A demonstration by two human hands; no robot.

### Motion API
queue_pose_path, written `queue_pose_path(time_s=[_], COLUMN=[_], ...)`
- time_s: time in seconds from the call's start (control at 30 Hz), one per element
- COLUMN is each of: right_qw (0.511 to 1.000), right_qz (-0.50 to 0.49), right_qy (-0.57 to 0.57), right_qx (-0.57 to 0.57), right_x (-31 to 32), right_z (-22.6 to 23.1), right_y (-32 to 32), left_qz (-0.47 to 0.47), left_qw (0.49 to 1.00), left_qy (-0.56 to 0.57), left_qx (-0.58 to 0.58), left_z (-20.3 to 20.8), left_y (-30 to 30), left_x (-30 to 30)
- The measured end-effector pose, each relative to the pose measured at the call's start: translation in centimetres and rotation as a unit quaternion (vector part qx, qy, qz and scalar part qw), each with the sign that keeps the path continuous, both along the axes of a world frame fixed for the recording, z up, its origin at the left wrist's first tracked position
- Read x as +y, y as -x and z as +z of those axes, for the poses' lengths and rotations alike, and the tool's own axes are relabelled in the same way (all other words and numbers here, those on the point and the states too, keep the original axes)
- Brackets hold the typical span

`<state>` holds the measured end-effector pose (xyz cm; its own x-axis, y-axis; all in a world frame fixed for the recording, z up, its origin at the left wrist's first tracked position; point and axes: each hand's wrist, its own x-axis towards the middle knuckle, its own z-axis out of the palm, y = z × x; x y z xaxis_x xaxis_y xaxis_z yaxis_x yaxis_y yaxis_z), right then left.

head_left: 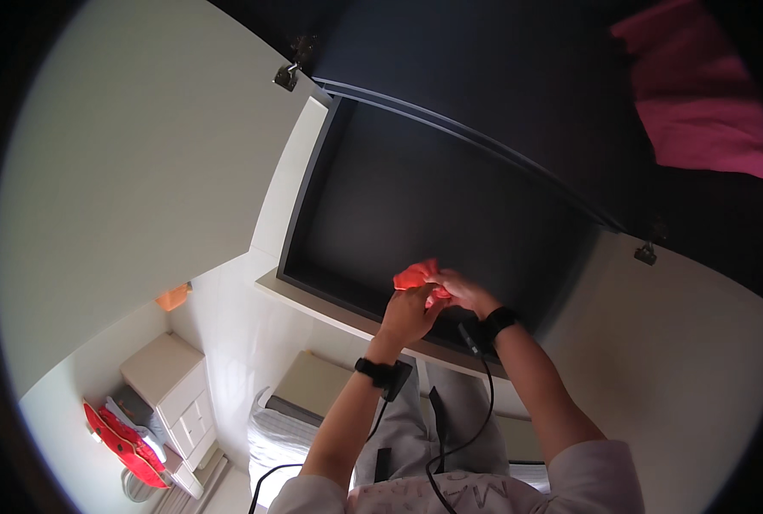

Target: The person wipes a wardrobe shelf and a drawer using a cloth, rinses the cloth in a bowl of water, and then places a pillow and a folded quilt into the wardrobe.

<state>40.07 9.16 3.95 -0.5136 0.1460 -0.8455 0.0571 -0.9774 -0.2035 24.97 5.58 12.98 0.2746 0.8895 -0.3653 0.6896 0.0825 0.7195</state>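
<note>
A small bright red cloth, bunched up, is between my two hands over the near side of a dark, pulled-out drawer. My left hand grips it from the near left. Against its right side, my right hand pinches the cloth, and its fingertips meet those of my left hand. Part of the cloth is hidden by the fingers, so its exact kind cannot be made out. Both wrists wear black bands with cables running down from them.
Pale cabinet doors stand open at left and right. A pink cloth lies in the dark cabinet at the upper right. Behind me are a white chest of drawers, a red item and a bed.
</note>
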Motion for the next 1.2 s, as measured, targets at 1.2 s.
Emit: queue_pose_path(time_s=[1.2], right_qw=[0.35], right_qz=[0.219], right_qy=[-0.788], right_qx=[-0.457], right_x=[27.2], right_z=[-13.6], right_y=[16.0], left_qz=[0.52], left_qw=[0.805], left_qy=[-0.135], left_qx=[0.251], left_z=[-8.6], left_y=[17.9], left_x=[-4.7])
